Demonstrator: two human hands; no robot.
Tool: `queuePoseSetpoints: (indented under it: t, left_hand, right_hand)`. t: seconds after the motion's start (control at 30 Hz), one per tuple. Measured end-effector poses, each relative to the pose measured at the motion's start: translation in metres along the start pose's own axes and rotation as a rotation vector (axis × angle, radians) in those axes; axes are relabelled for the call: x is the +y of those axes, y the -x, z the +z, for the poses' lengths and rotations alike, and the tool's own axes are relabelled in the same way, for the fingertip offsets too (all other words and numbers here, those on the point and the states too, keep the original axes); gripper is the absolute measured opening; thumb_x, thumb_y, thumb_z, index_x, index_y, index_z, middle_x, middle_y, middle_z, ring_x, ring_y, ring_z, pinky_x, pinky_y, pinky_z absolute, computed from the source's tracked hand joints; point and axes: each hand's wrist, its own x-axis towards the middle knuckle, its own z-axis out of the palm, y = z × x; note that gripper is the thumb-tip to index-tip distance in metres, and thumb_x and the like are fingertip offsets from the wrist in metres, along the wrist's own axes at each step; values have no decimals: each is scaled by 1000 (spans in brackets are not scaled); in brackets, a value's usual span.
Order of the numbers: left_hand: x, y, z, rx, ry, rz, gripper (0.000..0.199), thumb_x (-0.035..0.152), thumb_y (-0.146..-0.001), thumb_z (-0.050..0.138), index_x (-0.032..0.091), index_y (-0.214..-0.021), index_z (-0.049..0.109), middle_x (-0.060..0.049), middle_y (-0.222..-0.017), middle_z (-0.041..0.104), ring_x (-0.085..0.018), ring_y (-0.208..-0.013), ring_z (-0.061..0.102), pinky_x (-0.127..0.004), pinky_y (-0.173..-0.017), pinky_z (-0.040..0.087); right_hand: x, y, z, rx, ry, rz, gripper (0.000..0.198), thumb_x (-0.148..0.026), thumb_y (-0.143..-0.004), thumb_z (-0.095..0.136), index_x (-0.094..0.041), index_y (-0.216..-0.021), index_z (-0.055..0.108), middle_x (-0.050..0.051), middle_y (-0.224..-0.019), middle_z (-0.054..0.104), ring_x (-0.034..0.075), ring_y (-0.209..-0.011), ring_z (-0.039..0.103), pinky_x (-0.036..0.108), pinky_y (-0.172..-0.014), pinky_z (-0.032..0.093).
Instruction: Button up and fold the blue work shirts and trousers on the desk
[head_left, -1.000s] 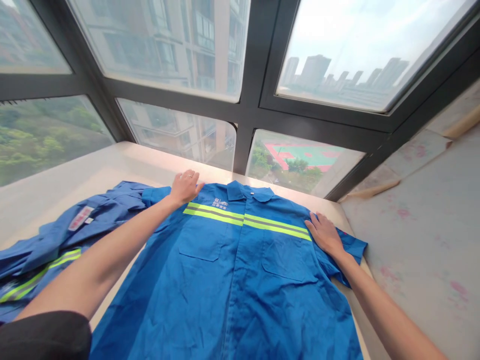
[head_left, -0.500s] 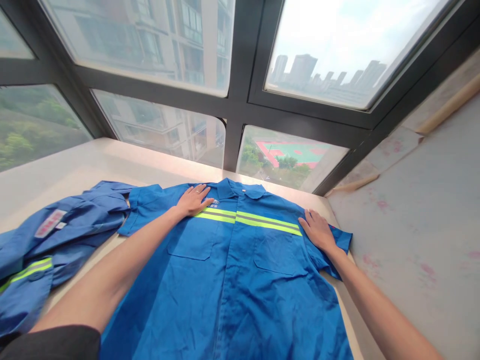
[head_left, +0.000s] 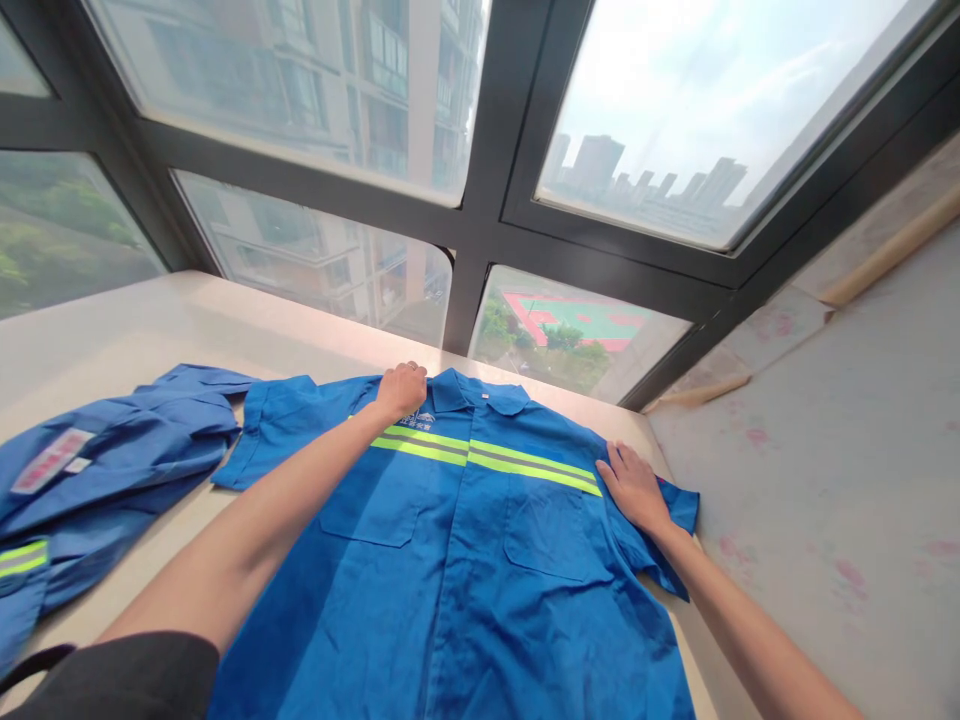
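Note:
A blue short-sleeved work shirt (head_left: 375, 590) lies front up, collar away from me, with yellow-and-grey reflective stripes across its chest. My left hand (head_left: 403, 390) is closed at the shirt's shoulder, just left of the collar; its fingertips are curled out of sight in the cloth. On the right side of the chest, near the sleeve, my right hand (head_left: 634, 485) rests flat with fingers stretched out. The lower part of the shirt runs out of view.
Another blue garment (head_left: 150, 440) with a reflective stripe lies crumpled at the left on the pale windowsill (head_left: 202, 310). Dark-framed windows (head_left: 480, 240) rise behind the shirt. A wall with faint pink flowers (head_left: 840, 480) stands close on the right.
My left hand has moved from lying flat on the chest up to the shoulder seam beside the collar, and its fingers have closed. My right hand stays on the shirt. The view has shifted slightly.

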Motion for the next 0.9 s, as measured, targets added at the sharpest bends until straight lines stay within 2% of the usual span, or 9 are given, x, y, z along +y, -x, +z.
queuePoseSetpoints:
  t: [0.1, 0.2, 0.27, 0.33, 0.43, 0.57, 0.73, 0.8, 0.9]
  left_hand:
    - [-3, 5, 8, -27, 15, 31, 41, 26, -97, 31, 16, -110, 69, -15, -114, 68, -27, -106, 63, -38, -88, 46]
    - [-6, 16, 19, 21, 28, 54, 42, 30, -99, 31, 19, -123, 64, -13, -128, 64, -26, -120, 58, -37, -99, 43]
    - [-6, 21, 26, 76, 25, 38, 45, 35, -100, 31, 18, -130, 60, -15, -136, 59, -27, -130, 51, -39, -107, 39]
    - [-5, 23, 30, 102, 16, 12, 48, 39, -99, 32, 17, -133, 59, -16, -141, 56, -29, -136, 46, -42, -110, 36]
    - [-6, 22, 33, 82, 16, -11, 50, 44, -98, 36, 19, -137, 56, -15, -145, 54, -30, -139, 42, -43, -112, 35]
    - [-7, 21, 33, 51, 24, -19, 53, 46, -97, 36, 20, -141, 53, -13, -148, 51, -30, -142, 39, -43, -115, 32]
    - [-8, 22, 36, 45, 39, -39, 57, 49, -97, 35, 19, -144, 50, -15, -150, 47, -32, -143, 37, -46, -116, 28]
    - [-8, 22, 38, 45, 51, -48, 58, 50, -97, 35, 20, -145, 49, -14, -151, 47, -32, -144, 36, -46, -116, 27]
    - [-8, 21, 40, 45, 56, -64, 62, 53, -97, 34, 18, -147, 46, -14, -152, 45, -33, -144, 34, -46, -117, 25]
  right_hand:
    - [-8, 0, -5, 44, -40, 63, 55, -38, -99, 29, -6, -138, 50, 24, -151, 42, 35, -140, 40, 52, -113, 34]
    - [-38, -13, -20, 175, -149, 63, 48, -23, -94, 30, -6, -133, 54, 22, -153, 39, 33, -141, 38, 52, -115, 32]
    - [-74, -33, -34, 241, -276, -88, 48, -17, -92, 32, -8, -132, 54, 19, -150, 44, 28, -140, 40, 45, -116, 33]
    - [-119, -62, -51, 246, -387, -268, 48, -15, -92, 32, -10, -135, 52, 16, -144, 52, 24, -136, 45, 40, -115, 36]
    - [-187, -114, -72, 175, -453, -332, 49, -12, -93, 32, -13, -139, 49, 14, -138, 58, 24, -130, 50, 39, -111, 39]
    - [-248, -172, -78, -104, -370, -233, 51, -11, -93, 38, -13, -144, 45, 14, -142, 55, 25, -129, 51, 36, -104, 41]
    - [-264, -203, -67, -217, -338, -183, 26, -31, -90, 61, -18, -111, 69, 13, -118, 70, 29, -113, 62, 35, -91, 46]
    - [-261, -207, -64, -230, -320, -164, 21, -33, -91, 61, -20, -103, 72, 11, -111, 73, 28, -108, 64, 35, -89, 46]
    - [-255, -207, -60, -221, -292, -121, 22, -35, -94, 57, -21, -102, 71, 10, -109, 73, 27, -106, 65, 36, -89, 45]
